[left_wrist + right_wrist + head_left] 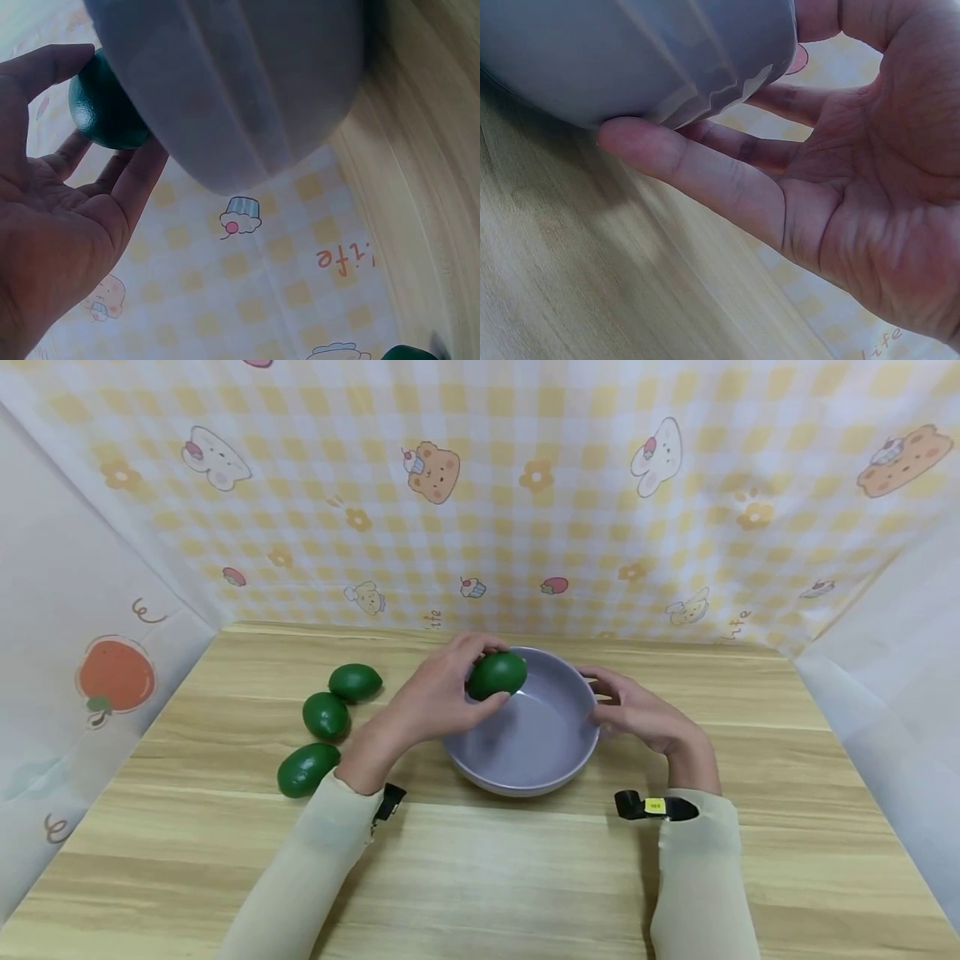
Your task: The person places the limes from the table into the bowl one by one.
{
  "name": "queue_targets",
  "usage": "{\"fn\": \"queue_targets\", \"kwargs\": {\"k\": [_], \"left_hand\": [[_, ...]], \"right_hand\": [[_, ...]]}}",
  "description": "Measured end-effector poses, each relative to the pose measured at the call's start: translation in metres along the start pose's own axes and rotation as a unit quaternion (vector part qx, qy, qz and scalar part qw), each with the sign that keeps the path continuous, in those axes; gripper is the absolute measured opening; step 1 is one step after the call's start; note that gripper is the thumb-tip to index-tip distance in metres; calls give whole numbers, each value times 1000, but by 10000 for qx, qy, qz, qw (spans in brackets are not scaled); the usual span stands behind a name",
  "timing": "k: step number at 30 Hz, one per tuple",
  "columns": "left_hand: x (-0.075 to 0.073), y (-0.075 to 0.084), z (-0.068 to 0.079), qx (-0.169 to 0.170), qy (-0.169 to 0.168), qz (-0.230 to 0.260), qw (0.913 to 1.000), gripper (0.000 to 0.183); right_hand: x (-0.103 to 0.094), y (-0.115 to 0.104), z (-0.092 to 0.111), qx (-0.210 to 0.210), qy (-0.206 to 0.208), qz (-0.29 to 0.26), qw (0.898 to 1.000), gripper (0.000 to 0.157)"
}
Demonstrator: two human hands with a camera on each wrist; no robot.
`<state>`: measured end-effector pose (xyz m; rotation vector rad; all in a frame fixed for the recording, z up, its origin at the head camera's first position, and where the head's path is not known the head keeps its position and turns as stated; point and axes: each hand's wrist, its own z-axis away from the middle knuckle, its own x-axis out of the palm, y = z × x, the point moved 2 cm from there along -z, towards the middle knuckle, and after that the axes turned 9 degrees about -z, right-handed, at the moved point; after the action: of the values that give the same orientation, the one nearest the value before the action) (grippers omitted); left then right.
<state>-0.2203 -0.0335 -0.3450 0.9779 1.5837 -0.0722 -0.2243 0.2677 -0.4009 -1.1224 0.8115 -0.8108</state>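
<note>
Over the left side of a lavender-grey bowl (536, 735), my left hand (442, 693) holds a glossy dark-green oval fruit (501, 674) between thumb and fingers. Seen from the left wrist, the fruit (105, 105) overlaps the bowl's rim, with the outer wall (240, 82) close by. My right hand (637, 710) grips the bowl's right side, the thumb at the rim and the other fingers around the outside. In the right wrist view, fingertips (634, 142) touch the lower part of the bowl's wall (645, 60).
Three more green fruits lie left of the bowl on the wooden table: a far one (356, 682), a middle one (326, 716) and a near one (308, 770) beside my left forearm. A yellow-checked cloth (495, 527) with cartoon prints hangs behind the table.
</note>
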Motion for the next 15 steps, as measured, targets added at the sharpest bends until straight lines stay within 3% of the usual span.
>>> {"fn": "queue_targets", "kwargs": {"k": [10,15], "left_hand": [[5,0,3,-216,-253,-334,9989,54],[5,1,2,-145,-249,-491,9984,54]], "right_hand": [[4,1,-1,-20,-113,-105,9999,76],[2,-1,0,-20,-32,-24,10000,76]]}}
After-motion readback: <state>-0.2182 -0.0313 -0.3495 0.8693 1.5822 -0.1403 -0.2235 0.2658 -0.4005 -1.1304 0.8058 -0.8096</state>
